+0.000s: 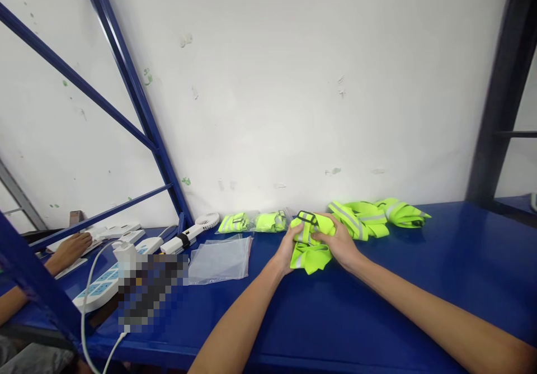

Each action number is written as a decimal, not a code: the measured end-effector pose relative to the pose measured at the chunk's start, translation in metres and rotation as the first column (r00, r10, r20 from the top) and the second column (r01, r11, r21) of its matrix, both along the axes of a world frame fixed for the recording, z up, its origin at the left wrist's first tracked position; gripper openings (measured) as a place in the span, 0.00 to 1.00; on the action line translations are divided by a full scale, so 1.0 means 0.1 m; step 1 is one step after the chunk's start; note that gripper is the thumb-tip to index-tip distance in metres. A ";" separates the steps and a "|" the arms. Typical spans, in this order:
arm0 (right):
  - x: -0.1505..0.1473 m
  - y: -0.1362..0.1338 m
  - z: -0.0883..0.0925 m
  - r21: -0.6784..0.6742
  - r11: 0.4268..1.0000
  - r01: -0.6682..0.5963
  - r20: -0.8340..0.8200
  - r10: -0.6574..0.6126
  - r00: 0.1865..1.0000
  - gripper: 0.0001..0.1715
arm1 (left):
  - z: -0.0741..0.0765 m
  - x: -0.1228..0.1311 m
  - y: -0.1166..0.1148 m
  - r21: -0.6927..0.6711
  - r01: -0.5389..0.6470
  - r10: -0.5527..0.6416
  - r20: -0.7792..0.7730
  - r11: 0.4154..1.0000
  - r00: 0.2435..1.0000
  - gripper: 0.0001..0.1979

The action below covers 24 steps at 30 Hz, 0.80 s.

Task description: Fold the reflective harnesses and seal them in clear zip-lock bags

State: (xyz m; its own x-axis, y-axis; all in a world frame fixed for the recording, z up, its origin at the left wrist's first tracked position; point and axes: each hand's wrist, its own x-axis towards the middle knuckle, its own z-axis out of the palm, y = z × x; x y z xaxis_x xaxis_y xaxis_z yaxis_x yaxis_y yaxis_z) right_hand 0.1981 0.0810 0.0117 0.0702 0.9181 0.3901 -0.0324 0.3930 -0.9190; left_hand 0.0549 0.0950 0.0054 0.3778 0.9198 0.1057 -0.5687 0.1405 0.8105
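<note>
Left grip (288, 249) and right grip (343, 244) pinch a folded bundle of fluorescent-yellow fabric straps with silver-grey reflective stripes (306, 235) between them, a black plastic buckle (307, 216) on its upper side. Its loose lower fold hangs over the glossy blue counter (377, 307); whether it touches, I cannot tell. Just beside the right grip, towards the wall, lies a loose heap of matching yellow striped straps (358, 217). Left of the bundle are two clear plastic packets of yellow fabric (271, 222) and flat translucent plastic bags (221, 259).
</note>
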 end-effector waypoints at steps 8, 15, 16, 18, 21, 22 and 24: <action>0.02 -0.02 -0.03 0.360 0.925 0.122 0.289 -0.235 0.928 0.28 | -0.06 -0.04 -0.02 0.023 0.093 -0.092 -0.037 0.995 0.995 0.31; 0.07 0.03 -0.10 0.663 0.746 -0.059 0.460 -0.345 0.818 0.40 | -0.05 0.01 -0.01 0.009 0.080 -0.079 -0.105 0.997 0.991 0.23; 0.09 0.04 -0.10 0.664 0.742 -0.093 0.489 -0.337 0.804 0.41 | -0.05 0.01 -0.01 0.007 0.060 -0.059 -0.120 0.998 0.991 0.23; 0.12 0.06 -0.09 0.663 0.732 -0.158 0.543 -0.325 0.774 0.42 | -0.06 0.00 0.00 0.018 0.025 -0.022 -0.159 1.000 0.987 0.25; 0.17 0.11 -0.08 0.664 0.717 -0.214 0.589 -0.324 0.740 0.42 | -0.08 0.02 0.01 0.087 0.000 0.020 -0.230 0.996 0.973 0.30; 0.17 0.12 -0.08 0.662 0.720 -0.210 0.589 -0.326 0.740 0.43 | -0.09 0.03 0.02 0.120 -0.011 0.042 -0.252 0.993 0.967 0.31; 0.18 0.14 -0.08 0.654 0.735 -0.178 0.573 -0.328 0.751 0.43 | -0.12 0.07 0.03 0.202 -0.055 0.111 -0.276 0.978 0.955 0.32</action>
